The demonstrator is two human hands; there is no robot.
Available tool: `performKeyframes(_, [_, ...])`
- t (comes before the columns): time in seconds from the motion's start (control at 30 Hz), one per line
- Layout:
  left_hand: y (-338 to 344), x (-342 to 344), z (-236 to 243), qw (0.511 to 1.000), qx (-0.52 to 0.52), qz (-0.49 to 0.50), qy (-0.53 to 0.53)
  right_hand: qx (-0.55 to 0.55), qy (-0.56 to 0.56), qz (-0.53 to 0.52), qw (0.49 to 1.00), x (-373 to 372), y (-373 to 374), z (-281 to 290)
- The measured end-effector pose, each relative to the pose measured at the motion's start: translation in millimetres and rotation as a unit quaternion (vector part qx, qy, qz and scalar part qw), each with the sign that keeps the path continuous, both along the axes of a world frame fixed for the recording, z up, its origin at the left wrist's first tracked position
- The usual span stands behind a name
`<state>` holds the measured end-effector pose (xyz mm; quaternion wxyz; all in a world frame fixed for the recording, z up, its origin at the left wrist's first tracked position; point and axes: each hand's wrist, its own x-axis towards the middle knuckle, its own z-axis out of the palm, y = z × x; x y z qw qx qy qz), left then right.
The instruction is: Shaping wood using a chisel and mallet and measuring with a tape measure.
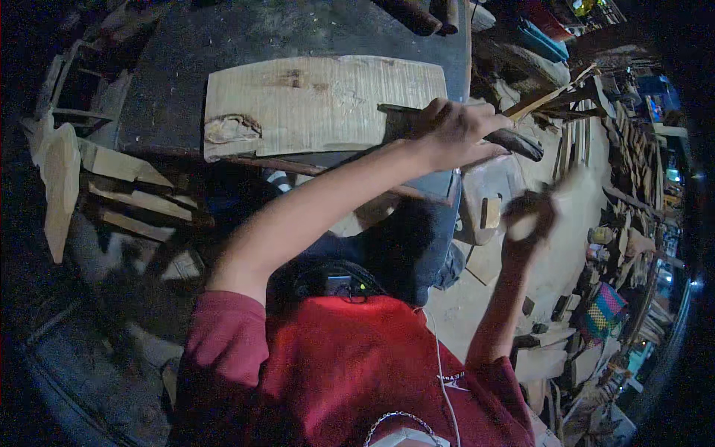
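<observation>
My left hand [462, 127] grips a dark, elongated tool [521, 144] above the right end of a pale wooden board [313, 104], which lies on a dark worktop [171, 82]. The board has a rough knot at its lower left and small dark marks higher up. My right hand [530, 216], blurred, is off to the right of the worktop around a pale object [567, 182] that I cannot make out.
Cut wood pieces [134, 201] lie at lower left. On the right, a pale rounded block [477, 182], stacked timber [633, 156] and a checked woven bag [605, 309] crowd the floor. Dark rods [417, 15] rest at the worktop's far edge.
</observation>
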<state>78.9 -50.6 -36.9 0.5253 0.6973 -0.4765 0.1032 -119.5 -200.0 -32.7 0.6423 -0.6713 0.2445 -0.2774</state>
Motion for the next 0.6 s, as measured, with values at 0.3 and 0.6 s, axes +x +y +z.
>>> performKeyframes(0.3, [4,8,-1,0.999,-0.031,-0.001,0.019,0.173,0.131,0.004,0.976,5,7,8])
performKeyframes(0.6, [-12,10,-18,0.999,-0.04,0.013,0.019,0.13,0.075,0.062,0.987,2,-27,14])
